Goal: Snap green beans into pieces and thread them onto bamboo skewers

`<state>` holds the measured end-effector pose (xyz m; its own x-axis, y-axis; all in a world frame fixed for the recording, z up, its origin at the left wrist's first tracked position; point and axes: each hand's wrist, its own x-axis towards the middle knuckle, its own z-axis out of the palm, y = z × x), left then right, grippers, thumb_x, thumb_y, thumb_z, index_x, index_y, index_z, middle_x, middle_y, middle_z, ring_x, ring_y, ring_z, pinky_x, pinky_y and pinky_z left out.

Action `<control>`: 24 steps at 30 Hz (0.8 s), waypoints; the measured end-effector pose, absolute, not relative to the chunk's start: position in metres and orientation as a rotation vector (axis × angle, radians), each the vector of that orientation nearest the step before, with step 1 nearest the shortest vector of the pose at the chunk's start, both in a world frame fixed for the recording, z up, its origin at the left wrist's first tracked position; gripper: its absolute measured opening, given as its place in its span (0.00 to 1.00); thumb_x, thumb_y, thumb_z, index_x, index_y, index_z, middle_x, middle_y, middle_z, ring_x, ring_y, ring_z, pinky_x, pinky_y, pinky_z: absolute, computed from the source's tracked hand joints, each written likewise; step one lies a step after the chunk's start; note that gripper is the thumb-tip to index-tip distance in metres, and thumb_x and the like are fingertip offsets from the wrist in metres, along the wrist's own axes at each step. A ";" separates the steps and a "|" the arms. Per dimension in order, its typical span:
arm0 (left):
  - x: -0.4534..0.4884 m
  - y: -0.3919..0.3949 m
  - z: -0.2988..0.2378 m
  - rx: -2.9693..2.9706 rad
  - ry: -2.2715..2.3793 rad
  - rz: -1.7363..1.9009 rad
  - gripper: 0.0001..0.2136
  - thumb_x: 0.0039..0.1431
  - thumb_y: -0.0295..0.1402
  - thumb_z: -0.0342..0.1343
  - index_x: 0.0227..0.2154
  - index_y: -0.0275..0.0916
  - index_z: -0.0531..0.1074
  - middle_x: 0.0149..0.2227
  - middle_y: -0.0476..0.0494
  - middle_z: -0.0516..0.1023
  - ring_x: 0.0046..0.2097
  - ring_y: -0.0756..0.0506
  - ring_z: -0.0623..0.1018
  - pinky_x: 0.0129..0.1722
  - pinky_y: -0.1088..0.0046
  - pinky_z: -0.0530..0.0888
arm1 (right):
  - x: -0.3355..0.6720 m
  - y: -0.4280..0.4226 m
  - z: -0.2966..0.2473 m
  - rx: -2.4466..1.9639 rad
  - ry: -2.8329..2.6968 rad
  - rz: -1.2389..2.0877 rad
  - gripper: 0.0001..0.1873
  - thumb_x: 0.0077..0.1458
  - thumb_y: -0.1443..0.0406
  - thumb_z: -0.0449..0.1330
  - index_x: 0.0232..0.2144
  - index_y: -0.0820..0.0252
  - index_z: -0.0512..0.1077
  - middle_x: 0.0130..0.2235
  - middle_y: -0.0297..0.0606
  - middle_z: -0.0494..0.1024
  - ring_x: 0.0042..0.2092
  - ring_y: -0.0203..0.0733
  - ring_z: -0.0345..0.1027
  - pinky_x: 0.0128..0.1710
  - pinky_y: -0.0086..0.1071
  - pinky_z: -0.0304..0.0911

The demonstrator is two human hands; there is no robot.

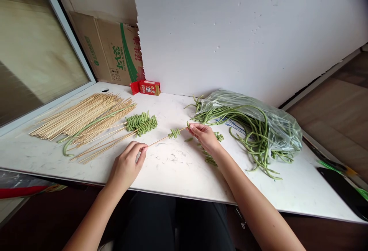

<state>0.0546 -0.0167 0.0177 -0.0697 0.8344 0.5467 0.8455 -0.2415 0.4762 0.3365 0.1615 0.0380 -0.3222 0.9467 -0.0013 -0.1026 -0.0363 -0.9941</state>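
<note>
My left hand (128, 165) pinches the near end of a thin bamboo skewer (159, 140) that lies slanted over the white table (178, 170). A short folded run of green long bean (174, 132) is threaded on the skewer near its far tip. My right hand (202, 135) is closed at that tip, its fingers pinching a bean strand. More bean strands (211, 160) trail under my right wrist.
A pile of bare skewers (83, 118) lies at the left, with finished bean skewers (141, 123) beside it. A clear plastic bag of long beans (253, 122) sits at the right. A cardboard box (110, 51) and a small red carton (146, 87) stand by the wall.
</note>
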 end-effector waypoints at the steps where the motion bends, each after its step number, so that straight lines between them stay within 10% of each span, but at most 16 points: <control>1: 0.055 -0.017 0.018 -2.131 -1.926 -1.235 0.07 0.75 0.35 0.51 0.47 0.42 0.74 0.44 0.44 0.79 0.42 0.46 0.80 0.42 0.72 0.73 | 0.337 0.162 0.038 -0.972 -1.355 1.511 0.23 0.43 0.45 0.78 0.35 0.53 0.85 0.39 0.39 0.86 0.41 0.45 0.76 0.47 0.39 0.70; 24: 0.053 -0.014 0.017 -2.144 -1.882 -1.365 0.09 0.75 0.30 0.48 0.44 0.40 0.74 0.41 0.43 0.78 0.44 0.45 0.80 0.46 0.70 0.75 | 0.336 0.158 0.045 -0.958 -1.300 1.556 0.19 0.41 0.51 0.81 0.34 0.52 0.87 0.39 0.39 0.87 0.43 0.45 0.78 0.50 0.40 0.70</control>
<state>0.0525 -0.0137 0.0170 -0.0807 0.8158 0.5727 0.7977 -0.2917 0.5278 0.3362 0.1579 0.0453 -0.3260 0.9450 -0.0270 -0.1413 -0.0770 -0.9870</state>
